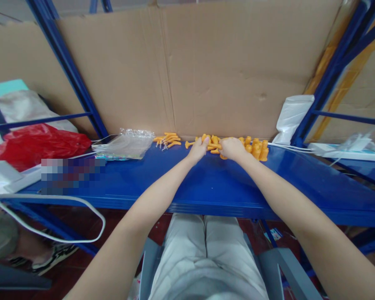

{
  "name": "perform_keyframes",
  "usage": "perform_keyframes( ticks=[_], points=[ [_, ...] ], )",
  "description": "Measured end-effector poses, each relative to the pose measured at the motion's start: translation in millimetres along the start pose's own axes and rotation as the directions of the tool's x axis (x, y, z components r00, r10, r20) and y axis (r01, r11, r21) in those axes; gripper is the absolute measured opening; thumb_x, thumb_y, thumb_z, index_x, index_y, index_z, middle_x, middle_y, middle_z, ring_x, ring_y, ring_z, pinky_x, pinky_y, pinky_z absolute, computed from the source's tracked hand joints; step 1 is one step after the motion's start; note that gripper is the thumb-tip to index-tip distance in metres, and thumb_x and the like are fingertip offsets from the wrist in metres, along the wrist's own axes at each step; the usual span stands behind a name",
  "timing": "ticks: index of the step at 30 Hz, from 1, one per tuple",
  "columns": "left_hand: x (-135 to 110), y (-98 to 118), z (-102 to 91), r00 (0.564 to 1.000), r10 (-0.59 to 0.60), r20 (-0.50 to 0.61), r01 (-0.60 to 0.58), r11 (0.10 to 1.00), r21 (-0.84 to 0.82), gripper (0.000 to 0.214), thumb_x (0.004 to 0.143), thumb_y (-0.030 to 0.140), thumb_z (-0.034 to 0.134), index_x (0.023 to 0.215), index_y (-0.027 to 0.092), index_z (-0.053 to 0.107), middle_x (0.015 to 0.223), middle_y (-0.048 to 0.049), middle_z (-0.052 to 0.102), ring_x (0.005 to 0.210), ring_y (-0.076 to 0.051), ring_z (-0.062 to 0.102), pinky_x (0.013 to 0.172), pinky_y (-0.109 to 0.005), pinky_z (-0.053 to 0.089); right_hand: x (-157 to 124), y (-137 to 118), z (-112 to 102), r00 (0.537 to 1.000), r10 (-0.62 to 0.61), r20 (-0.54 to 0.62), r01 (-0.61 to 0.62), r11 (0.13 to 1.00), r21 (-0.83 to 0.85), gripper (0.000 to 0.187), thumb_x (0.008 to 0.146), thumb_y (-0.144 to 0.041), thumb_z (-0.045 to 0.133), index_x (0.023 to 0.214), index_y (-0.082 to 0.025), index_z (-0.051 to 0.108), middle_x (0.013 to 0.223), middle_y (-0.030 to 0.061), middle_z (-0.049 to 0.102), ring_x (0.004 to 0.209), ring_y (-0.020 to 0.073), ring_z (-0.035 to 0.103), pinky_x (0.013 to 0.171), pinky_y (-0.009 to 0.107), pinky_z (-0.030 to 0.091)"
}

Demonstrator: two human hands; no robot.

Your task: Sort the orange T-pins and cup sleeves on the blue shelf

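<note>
Several upright orange pieces [256,151] stand grouped; lying pieces [214,146], not yet upright, sit beside left hand [199,149] and right hand [233,148], whose grip I can't tell.

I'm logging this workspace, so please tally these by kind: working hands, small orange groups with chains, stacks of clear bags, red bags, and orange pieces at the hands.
Hands: 2 (left hand, right hand)
Orange group with chains: 1
Stack of clear bags: 1
Red bag: 1
Total: 5, leaving out the orange pieces at the hands, too overlapped to count.
</note>
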State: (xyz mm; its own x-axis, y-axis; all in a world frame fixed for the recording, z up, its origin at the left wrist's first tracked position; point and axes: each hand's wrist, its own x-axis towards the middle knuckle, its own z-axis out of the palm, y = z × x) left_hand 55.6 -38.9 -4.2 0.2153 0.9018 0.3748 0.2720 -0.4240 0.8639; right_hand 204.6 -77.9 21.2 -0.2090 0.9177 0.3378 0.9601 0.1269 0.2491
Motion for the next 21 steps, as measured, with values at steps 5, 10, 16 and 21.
perform_keyframes(
  ticks=[5, 10, 16, 21],
  points=[
    [-6, 8, -3.1, 0.981, -0.192, 0.025, 0.193, 0.968, -0.159, 0.03, 0.105, 0.034, 0.041, 0.078, 0.02, 0.046, 0.05, 0.0072, 0.042, 0.04, -0.006, 0.04, 0.044, -0.018, 0.034, 0, -3, 3, 0.999, -0.02, -0.03, 0.02, 1.0, -0.019, 0.033, 0.094, -0.032, 0.056, 0.117, -0.013, 0.07, 0.105, 0.022, 0.076, 0.105, 0.0313, 0.072, 0.085, 0.035, 0.05],
    [-7, 12, -1.5, 0.98, -0.195, -0.033, 0.182, 0.955, -0.234, 0.028, 0.103, 0.028, 0.048, 0.076, 0.019, 0.046, 0.052, 0.007, 0.047, 0.042, -0.005, 0.044, 0.047, -0.016, 0.036, -5, 1, -1, 0.998, -0.033, -0.05, 0.033, 0.999, 0.006, 0.039, 0.097, -0.039, 0.051, 0.121, -0.013, 0.067, 0.107, 0.02, 0.076, 0.106, 0.0305, 0.071, 0.085, 0.034, 0.048],
    [-1, 5, -1.5, 0.966, -0.193, -0.172, 0.129, 0.936, -0.327, 0.026, 0.101, 0.028, 0.052, 0.078, 0.018, 0.048, 0.056, 0.0069, 0.047, 0.048, -0.005, 0.047, 0.052, -0.015, 0.04, -6, 11, -5, 0.99, -0.08, -0.113, 0.105, 0.966, 0.238, 0.043, 0.102, -0.044, 0.04, 0.12, -0.013, 0.064, 0.112, 0.0175, 0.075, 0.108, 0.031, 0.069, 0.092, 0.039, 0.046],
    [2, 2, -1.6, 0.952, -0.2, -0.23, 0.099, 0.917, -0.387, 0.024, 0.1, 0.028, 0.054, 0.078, 0.018, 0.049, 0.059, 0.0063, 0.047, 0.05, -0.005, 0.047, 0.053, -0.015, 0.039, 6, 18, 7, 0.989, -0.025, -0.148, 0.113, 0.777, 0.62, 0.028, 0.103, -0.033, 0.041, 0.11, -0.018, 0.064, 0.111, 0.0117, 0.075, 0.104, 0.0257, 0.07, 0.091, 0.038, 0.05]
  ],
)
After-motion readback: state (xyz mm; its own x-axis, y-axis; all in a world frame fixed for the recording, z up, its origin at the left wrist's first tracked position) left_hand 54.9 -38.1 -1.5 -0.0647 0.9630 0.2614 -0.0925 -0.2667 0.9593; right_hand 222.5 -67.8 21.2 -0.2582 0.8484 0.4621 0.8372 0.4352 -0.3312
